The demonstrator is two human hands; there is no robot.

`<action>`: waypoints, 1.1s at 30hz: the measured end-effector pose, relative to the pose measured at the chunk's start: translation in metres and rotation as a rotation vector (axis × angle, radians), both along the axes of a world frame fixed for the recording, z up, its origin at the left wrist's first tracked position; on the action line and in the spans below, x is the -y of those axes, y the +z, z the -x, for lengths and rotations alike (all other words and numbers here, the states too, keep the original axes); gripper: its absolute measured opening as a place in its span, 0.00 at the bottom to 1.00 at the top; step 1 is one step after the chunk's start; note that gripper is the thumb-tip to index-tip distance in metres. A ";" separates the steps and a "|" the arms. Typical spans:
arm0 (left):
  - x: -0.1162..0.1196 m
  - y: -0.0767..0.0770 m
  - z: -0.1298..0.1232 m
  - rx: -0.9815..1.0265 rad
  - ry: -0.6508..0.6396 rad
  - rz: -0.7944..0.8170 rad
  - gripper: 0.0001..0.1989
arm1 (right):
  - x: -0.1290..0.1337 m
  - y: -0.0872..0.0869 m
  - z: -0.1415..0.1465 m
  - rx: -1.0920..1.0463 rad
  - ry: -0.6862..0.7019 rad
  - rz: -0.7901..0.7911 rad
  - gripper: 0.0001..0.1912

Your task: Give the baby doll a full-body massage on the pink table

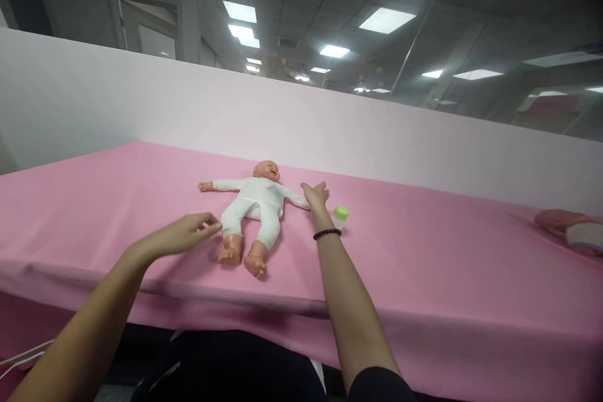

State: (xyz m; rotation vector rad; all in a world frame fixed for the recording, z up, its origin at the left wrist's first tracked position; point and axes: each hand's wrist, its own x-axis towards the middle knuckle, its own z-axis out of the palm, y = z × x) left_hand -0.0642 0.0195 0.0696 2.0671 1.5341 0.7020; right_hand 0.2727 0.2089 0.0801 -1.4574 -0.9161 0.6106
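A baby doll [260, 196] in a white one-piece suit lies on its back on the pink cloth [155, 201], arms spread, bare feet towards me. Beside its leg on the left, my left hand [191, 231] hovers with fingers loosely bent and apart, holding nothing that I can see. My right hand [316, 195] is at the doll's outstretched arm on the right, thumb and fingers spread; it hides the doll's hand there, and I cannot tell whether it touches. Just right of my wrist stands a small bottle [340, 217] with a green cap, partly covered by the wrist.
Another doll [560, 221], partly cut off, lies at the far right of the cloth. A white low wall [264, 119] runs along the table's back, with glass panels above it. White cables [26, 353] hang at the lower left.
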 end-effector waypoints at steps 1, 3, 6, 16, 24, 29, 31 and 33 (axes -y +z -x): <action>-0.018 0.009 0.007 -0.051 0.058 -0.010 0.26 | 0.016 0.009 0.005 0.113 0.088 0.018 0.41; -0.061 0.022 0.017 -0.123 0.223 -0.071 0.26 | 0.062 0.019 0.017 0.318 0.267 0.017 0.36; -0.126 0.029 0.022 -0.185 0.501 -0.038 0.28 | 0.147 0.008 0.034 0.634 0.513 0.018 0.25; -0.205 -0.050 0.061 -0.277 0.719 -0.025 0.29 | 0.223 -0.090 0.059 0.827 0.383 -0.026 0.18; -0.208 -0.057 0.062 0.084 0.640 -0.153 0.16 | 0.234 -0.108 0.051 0.421 0.311 -0.129 0.16; -0.221 -0.049 0.033 0.667 0.605 -0.352 0.12 | 0.231 -0.082 0.038 0.180 0.270 -0.280 0.25; -0.222 -0.043 0.013 0.771 0.566 -0.422 0.14 | 0.221 -0.064 0.035 0.174 0.299 -0.362 0.23; -0.220 -0.038 -0.008 0.783 0.499 -0.488 0.15 | 0.206 -0.044 0.037 0.193 0.369 -0.428 0.21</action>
